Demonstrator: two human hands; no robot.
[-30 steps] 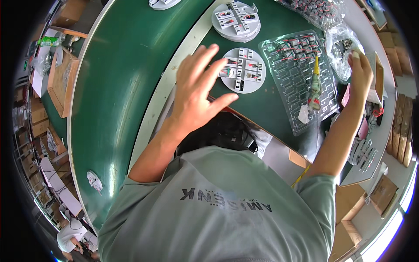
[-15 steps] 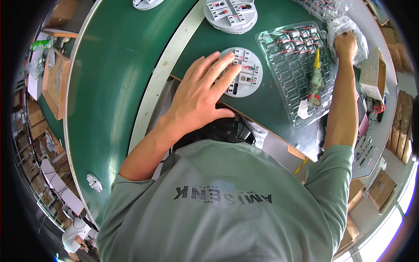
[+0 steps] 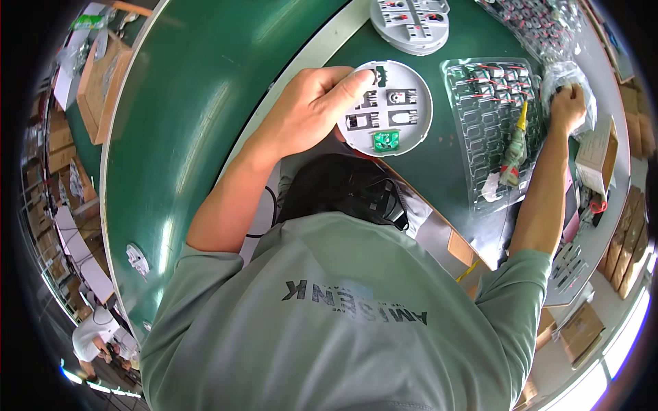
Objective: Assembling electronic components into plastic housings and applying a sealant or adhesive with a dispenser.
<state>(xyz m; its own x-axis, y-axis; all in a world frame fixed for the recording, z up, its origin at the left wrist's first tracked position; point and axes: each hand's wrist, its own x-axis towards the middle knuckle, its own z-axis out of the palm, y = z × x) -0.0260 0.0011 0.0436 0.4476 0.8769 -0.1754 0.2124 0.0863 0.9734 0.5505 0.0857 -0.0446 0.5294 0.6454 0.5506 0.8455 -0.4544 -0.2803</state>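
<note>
My left hand (image 3: 305, 109) grips the left rim of a round light-grey plastic housing (image 3: 384, 108), thumb on top and fingers underneath. Its slotted inner side is turned up, with a small green circuit board (image 3: 386, 141) near the lower edge. My right hand (image 3: 569, 109) reaches into a crumpled clear plastic bag (image 3: 556, 77) at the right, its fingers curled. Something dark shows by the fingertips, too small to name. Beside that forearm, a screwdriver (image 3: 515, 145) with a yellow tip lies on a clear moulded tray (image 3: 481, 147).
More grey round housings (image 3: 411, 31) are stacked at the far side. Small parts with red wires (image 3: 504, 81) fill the tray's far rows. A large bag of small parts (image 3: 541, 27) lies beyond, an open cardboard box (image 3: 598, 154) at right. Left stretches a green surface (image 3: 185, 137).
My left hand has closed on the housing, lifted it and turned it over, showing the green board. My right hand stays at the bag. The view has shifted slightly.
</note>
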